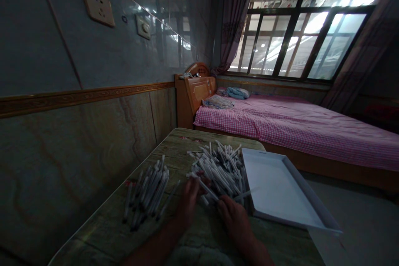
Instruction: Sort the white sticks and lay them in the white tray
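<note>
A loose heap of white pens (220,166) lies in the middle of the table (106,232). My left hand (189,199) rests at the near left edge of that heap, fingers curled round a white pen. My right hand (234,216) is at the heap's near right edge, fingers bent down among the pens; what it grips is hidden. To the left, a second pile of darker-tipped pens (148,191) lies in rough alignment.
A white shallow tray (280,187) sits tilted at the table's right edge, overhanging it. A tiled wall with a socket (97,6) runs along the left. Beyond the table stands a bed with a pink checked sheet (296,126), under a window.
</note>
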A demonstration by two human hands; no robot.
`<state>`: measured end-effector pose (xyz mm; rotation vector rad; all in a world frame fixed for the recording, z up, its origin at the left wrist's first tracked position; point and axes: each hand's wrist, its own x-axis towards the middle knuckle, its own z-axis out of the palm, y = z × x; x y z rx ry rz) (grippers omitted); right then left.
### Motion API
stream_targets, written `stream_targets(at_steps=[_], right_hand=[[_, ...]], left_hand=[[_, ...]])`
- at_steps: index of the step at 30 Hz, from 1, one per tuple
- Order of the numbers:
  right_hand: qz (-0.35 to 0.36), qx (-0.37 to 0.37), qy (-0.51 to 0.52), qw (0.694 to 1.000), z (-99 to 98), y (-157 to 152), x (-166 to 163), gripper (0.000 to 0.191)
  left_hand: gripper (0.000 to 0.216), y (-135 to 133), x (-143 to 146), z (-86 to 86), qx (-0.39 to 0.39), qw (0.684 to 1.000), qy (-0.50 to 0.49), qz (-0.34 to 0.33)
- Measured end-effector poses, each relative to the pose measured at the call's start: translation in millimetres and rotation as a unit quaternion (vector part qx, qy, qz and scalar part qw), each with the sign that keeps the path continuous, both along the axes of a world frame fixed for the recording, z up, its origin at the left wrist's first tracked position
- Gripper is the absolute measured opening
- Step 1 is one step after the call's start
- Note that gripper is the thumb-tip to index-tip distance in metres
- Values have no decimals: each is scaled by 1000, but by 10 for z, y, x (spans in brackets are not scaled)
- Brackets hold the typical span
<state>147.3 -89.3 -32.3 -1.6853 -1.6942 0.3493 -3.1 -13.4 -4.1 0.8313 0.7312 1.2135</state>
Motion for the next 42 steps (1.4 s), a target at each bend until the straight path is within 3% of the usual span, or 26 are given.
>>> stream_targets(at_steps=[6, 11, 18, 20, 23, 27, 30, 35, 39, 42], right_hand=[[14, -26, -5, 1000, 41, 15, 0, 43], [-14, 4, -88, 996, 49, 0, -16, 40], [-27, 68, -190, 979, 66, 11, -55, 35], [-25, 48, -156, 986, 76, 10, -63, 36], [5, -4, -21, 1000, 107, -5, -71, 39], [83, -48, 159, 983, 151, -10, -79, 49], [107, -65, 178, 976, 150, 8, -90, 53], [43, -36, -7, 998, 138, 6, -109, 43], [-1, -20, -187, 982, 140, -23, -97, 27], [-26, 11, -224, 974, 107, -31, -69, 24]], left_hand=[[54, 64, -51, 58, -28, 998, -62, 13], [48, 62, -23, 2, -79, 993, -75, 51], [24, 78, -38, 3, -119, 986, -96, 60], [25, 84, -53, 15, -118, 986, -105, 49], [31, 85, -81, 35, -96, 988, -123, 9], [35, 64, -93, 39, -79, 989, -118, -49], [34, 38, -67, 21, -78, 989, -109, -67], [29, 36, -14, 4, -104, 987, -116, -28], [18, 147, -77, 15, -143, 979, -137, 42], [18, 238, -149, -8, -143, 977, -134, 86]])
